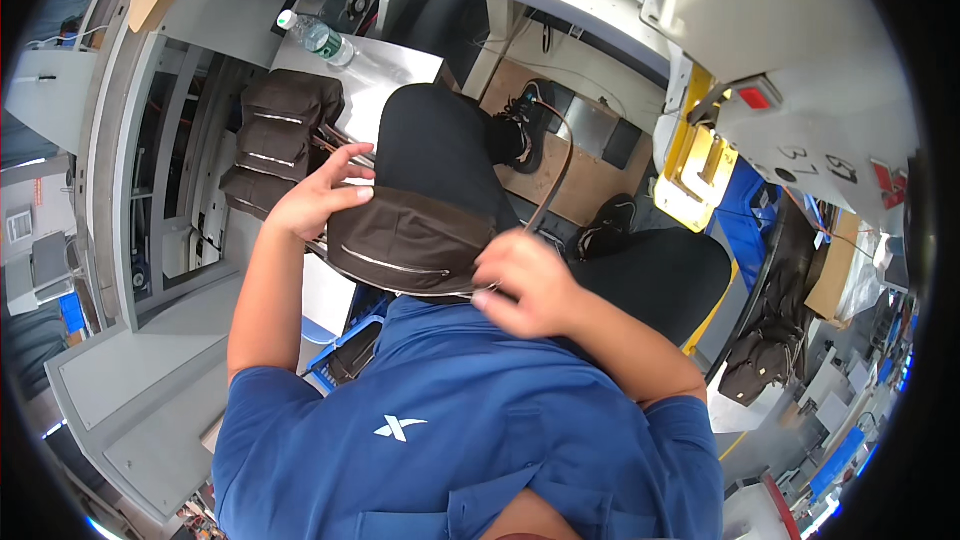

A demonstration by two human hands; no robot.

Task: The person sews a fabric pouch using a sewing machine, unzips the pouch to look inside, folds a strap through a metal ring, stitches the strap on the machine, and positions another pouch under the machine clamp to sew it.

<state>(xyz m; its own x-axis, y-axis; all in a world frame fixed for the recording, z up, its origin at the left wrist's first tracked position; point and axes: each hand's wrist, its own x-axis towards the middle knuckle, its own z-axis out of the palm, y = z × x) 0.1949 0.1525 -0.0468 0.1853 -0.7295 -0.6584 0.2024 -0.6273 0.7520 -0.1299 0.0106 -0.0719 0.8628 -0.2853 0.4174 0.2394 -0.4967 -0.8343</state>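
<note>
A dark brown fabric bag with a pale zipper across its front lies over my lap. At its upper left corner is my left hand, thumb resting by the bag's edge and the other fingers stretched out apart from it. My right hand is at the bag's right end, fingers curled together by the lower corner. Whatever lies between those fingertips is too small and blurred to make out. From near that hand a long brown strap curves up and away over the floor.
Similar brown bags are stacked left of my knee, beside a plastic bottle on a white surface. A blue crate sits by my left side. Right of my legs are a yellow metal bracket and another brown bag.
</note>
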